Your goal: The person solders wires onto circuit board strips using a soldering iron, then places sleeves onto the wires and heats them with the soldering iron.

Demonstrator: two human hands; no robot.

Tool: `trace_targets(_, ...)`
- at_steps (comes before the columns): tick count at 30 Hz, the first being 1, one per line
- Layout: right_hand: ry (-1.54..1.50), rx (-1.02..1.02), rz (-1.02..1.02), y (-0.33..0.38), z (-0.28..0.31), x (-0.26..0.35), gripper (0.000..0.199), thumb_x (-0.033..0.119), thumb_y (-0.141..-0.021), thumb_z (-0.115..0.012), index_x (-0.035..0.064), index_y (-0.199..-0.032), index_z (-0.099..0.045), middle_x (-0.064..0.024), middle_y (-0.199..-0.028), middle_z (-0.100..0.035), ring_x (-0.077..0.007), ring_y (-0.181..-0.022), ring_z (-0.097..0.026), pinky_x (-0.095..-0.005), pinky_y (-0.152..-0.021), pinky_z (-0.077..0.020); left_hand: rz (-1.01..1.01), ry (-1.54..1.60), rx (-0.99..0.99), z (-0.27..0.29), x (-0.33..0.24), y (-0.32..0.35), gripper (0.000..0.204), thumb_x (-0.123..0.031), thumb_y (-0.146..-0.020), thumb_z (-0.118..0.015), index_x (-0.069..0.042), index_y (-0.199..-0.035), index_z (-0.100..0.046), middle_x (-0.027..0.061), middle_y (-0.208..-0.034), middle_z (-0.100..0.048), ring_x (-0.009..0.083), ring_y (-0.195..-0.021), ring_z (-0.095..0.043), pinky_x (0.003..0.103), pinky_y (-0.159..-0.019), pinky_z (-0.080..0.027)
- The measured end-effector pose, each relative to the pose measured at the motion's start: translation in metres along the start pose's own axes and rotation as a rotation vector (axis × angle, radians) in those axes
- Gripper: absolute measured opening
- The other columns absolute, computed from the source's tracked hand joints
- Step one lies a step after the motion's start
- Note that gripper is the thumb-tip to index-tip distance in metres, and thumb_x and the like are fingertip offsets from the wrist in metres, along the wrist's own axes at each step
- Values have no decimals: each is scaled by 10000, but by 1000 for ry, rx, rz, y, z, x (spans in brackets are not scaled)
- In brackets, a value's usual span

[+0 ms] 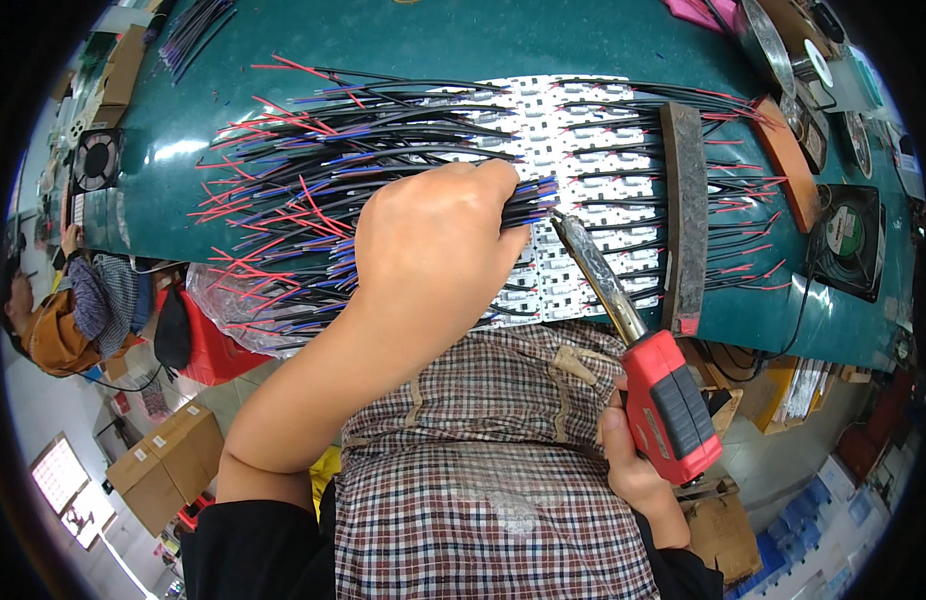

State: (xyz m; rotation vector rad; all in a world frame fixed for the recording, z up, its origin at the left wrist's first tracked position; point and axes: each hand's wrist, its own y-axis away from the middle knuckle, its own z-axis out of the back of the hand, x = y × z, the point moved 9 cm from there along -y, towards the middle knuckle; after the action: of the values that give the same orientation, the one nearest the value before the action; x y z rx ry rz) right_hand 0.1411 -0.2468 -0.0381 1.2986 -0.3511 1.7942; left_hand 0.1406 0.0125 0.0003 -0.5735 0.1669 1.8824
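My left hand (433,235) is closed around a bundle of black wires (528,203), whose blue and purple ends stick out past my fingers over a white panel of small circuit boards (603,215). In my right hand (633,465), lower right, is a red and black soldering gun (668,405). Its tip points up and left and meets, or nearly meets, the ends of the bundle. Many black cables with red and blue ends (293,150) fan out to the left of the panel. Shorter cables (743,190) run out to its right beneath a dark grey bar (683,220).
A green work table (383,35) carries all this. Black fans stand at its left (98,160) and right (848,240), with an orange-brown block (786,165) near the right one. At the far left sits another person (68,325). Cardboard boxes (168,465) lie below left.
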Motion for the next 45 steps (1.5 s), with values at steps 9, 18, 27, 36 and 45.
trace_targets(9, -9, 41, -25, -9, -6, 3, 157, 61, -837, -741, -6, -964, -677, -122, -845, -630, -264, -682, -636, -347, -618, -507, 29, -35, 46, -5, 0, -3, 225, -157, -721, -805, -25, -842, -668, 141, -767, -660, 344, -727, -664, 435, -646, -518)
trace_targets(18, 65, -35, 219, -14, -7, 19, 207, 68, -850, -742, -17, -1021, -662, -124, -894, -641, -254, -730, -651, -344, -666, -524, 7, -71, 72, -9, -3, -6, 224, -149, -716, -804, -18, -778, -633, 144, -750, -647, 353, -734, -664, 448, -659, -520)
trace_targets(27, 83, 18, 131, -13, -9, 14, 189, 67, -853, -743, -14, -1003, -662, -125, -911, -639, -255, -734, -651, -345, -663, -523, -4, -65, 75, -9, -4, -7, 224, -138, -712, -810, -19, -769, -629, 153, -764, -653, 355, -752, -671, 452, -676, -529)
trace_targets(36, 80, -33, 216, -14, -2, 31, 137, 75, -855, -729, -2, -954, -674, -122, -845, -615, -261, -681, -623, -351, -605, -492, 9, -63, 82, -10, -3, -6, 226, -123, -718, -802, -16, -744, -605, 155, -740, -636, 360, -731, -663, 456, -676, -527)
trace_targets(45, 10, 15, -48, -1, -7, -6, 141, 62, -848, -734, 3, -957, -666, -114, -837, -614, -250, -654, -615, -343, -591, -488, 21, -32, 104, -11, -2, -7, 217, -130, -721, -806, -11, -780, -635, 157, -732, -639, 358, -728, -665, 449, -668, -526)
